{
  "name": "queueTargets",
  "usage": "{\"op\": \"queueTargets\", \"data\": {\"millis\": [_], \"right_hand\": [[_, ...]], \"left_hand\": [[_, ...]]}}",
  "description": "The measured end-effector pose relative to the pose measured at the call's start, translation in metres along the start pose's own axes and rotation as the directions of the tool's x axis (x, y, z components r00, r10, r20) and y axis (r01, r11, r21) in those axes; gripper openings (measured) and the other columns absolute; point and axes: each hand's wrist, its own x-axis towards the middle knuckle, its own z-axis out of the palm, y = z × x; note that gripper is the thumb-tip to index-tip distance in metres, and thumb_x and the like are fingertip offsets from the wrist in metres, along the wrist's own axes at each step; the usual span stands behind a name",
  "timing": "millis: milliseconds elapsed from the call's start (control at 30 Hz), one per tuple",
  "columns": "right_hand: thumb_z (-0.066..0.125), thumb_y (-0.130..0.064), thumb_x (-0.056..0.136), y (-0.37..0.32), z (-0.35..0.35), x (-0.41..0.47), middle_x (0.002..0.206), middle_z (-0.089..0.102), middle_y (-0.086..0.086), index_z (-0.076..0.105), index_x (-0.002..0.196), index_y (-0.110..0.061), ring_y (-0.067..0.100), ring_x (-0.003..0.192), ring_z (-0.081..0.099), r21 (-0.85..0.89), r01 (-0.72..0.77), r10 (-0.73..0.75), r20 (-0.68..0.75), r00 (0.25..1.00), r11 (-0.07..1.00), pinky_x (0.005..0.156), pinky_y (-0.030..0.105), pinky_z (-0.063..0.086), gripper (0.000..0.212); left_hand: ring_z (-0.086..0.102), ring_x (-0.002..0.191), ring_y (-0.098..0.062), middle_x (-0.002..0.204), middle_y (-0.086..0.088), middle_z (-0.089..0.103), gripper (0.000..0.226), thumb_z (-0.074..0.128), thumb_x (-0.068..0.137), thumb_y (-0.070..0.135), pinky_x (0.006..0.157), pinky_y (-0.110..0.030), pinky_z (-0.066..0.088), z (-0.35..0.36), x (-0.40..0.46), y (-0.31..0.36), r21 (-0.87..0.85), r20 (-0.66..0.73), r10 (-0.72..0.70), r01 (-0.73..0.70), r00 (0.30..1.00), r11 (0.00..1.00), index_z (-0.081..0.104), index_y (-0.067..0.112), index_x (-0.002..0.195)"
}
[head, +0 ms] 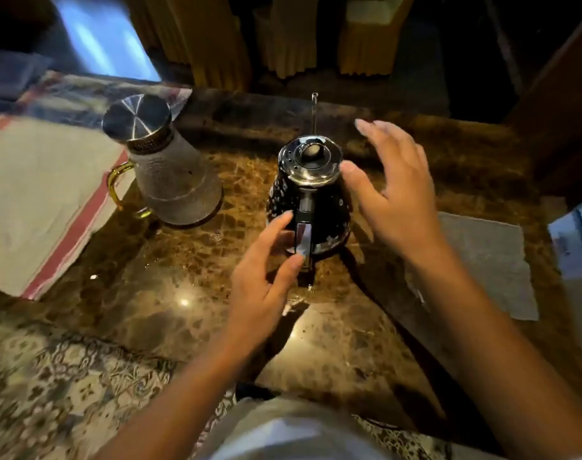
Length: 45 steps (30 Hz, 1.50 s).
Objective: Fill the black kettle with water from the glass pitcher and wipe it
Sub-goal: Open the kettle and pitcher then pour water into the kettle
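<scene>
The black kettle (329,207) with pale flecks stands upright in the middle of the brown marble table (170,287), its shiny lid on and its handle turned toward me. My left hand (266,280) hovers with fingers apart just at the handle, fingertips close to it or touching. My right hand (392,194) is spread beside the kettle's right side near the lid, thumb by the rim, holding nothing. The glass pitcher (173,174), frosted with a metal lid and a yellow handle, stands to the left. A grey cloth (488,260) lies flat at the right.
A folded white towel with a red stripe (40,207) lies on the table's left part. A light blue box (578,247) sits at the right edge. A patterned carpet (50,386) covers the floor below the table's near edge. Chairs with yellow covers stand beyond the far edge.
</scene>
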Motion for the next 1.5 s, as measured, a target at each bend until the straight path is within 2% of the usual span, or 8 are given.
{"op": "queueTargets", "data": {"millis": [100,200,300,700,1133,1233,1400,1500], "right_hand": [[0.057,-0.060,0.097,-0.015,0.008,0.025,0.117,0.055,-0.005,0.053,0.145,-0.034,0.017,0.115,0.052,-0.034,0.125,-0.124,0.039,0.992,0.992,0.099,0.039,0.046,0.055],[0.055,-0.061,0.097,-0.022,0.019,0.042,0.099,0.053,-0.009,0.059,0.135,-0.033,0.019,0.103,0.058,-0.091,0.200,-0.185,0.145,0.972,0.976,0.095,0.042,0.043,0.047],[0.056,-0.055,0.100,-0.018,0.026,0.052,0.098,0.058,-0.008,0.069,0.119,-0.029,0.020,0.100,0.062,-0.097,0.249,-0.228,0.191,0.955,0.964,0.092,0.042,0.041,0.035],[0.060,-0.053,0.095,-0.006,0.038,0.066,0.087,0.063,-0.004,0.064,0.087,-0.020,0.012,0.078,0.054,0.085,0.249,-0.262,0.215,0.941,0.965,0.072,0.038,0.044,0.034],[0.070,-0.048,0.089,-0.004,0.027,0.075,0.060,0.062,-0.013,0.064,0.066,-0.030,0.008,0.067,0.062,0.233,0.045,-0.119,0.315,0.942,0.971,0.081,0.044,0.054,0.030],[0.072,-0.037,0.087,-0.012,0.023,0.078,0.060,0.062,-0.010,0.066,0.063,-0.021,0.005,0.063,0.058,0.217,0.042,-0.118,0.353,0.928,0.975,0.072,0.033,0.050,0.030],[0.064,-0.018,0.091,-0.016,-0.003,0.096,0.058,0.061,-0.002,0.068,0.066,-0.014,0.011,0.054,0.055,0.559,-0.374,0.186,0.364,0.913,0.740,0.053,0.023,0.043,0.026],[0.064,-0.022,0.094,-0.006,-0.012,0.086,0.068,0.066,0.006,0.073,0.083,0.002,0.018,0.065,0.060,0.447,-0.343,0.145,0.418,0.897,0.826,0.061,0.029,0.047,0.027]], "left_hand": [[0.062,0.122,0.008,0.127,0.040,0.061,0.045,0.051,0.107,0.037,0.098,-0.015,0.053,0.017,0.001,0.012,-0.089,-0.032,-0.136,0.133,0.990,0.987,0.040,0.049,0.150],[0.070,0.110,0.001,0.120,0.022,0.071,0.041,0.047,0.109,0.029,0.094,-0.024,0.059,0.025,0.011,0.016,-0.054,-0.094,-0.151,0.146,0.984,0.988,0.044,0.039,0.148],[0.075,0.099,-0.009,0.105,0.000,0.075,0.039,0.046,0.107,0.029,0.091,-0.037,0.063,0.025,0.015,0.011,-0.121,-0.070,-0.162,0.153,0.984,0.981,0.047,0.033,0.146],[0.073,0.075,-0.037,0.089,-0.006,0.077,0.039,0.048,0.110,0.025,0.065,-0.060,0.058,0.022,0.016,-0.001,0.006,-0.041,-0.101,0.102,0.994,0.995,0.047,0.035,0.148],[0.067,0.060,-0.031,0.086,-0.008,0.076,0.038,0.049,0.111,0.022,0.052,-0.049,0.052,0.021,0.021,-0.003,0.080,-0.051,-0.022,0.026,0.998,0.996,0.047,0.031,0.148],[0.060,0.053,-0.025,0.084,-0.006,0.075,0.039,0.049,0.111,0.021,0.049,-0.044,0.048,0.022,0.022,-0.002,0.105,-0.040,0.002,0.002,0.999,0.994,0.046,0.028,0.149],[0.068,0.061,-0.029,0.089,-0.001,0.076,0.038,0.048,0.111,0.023,0.053,-0.049,0.052,0.019,0.018,-0.005,0.088,-0.034,-0.003,0.006,0.999,0.996,0.045,0.027,0.148],[0.066,0.058,-0.026,0.090,0.001,0.076,0.038,0.048,0.110,0.025,0.051,-0.047,0.052,0.018,0.018,-0.005,0.085,-0.034,-0.009,0.012,0.999,0.996,0.046,0.025,0.148]]}}
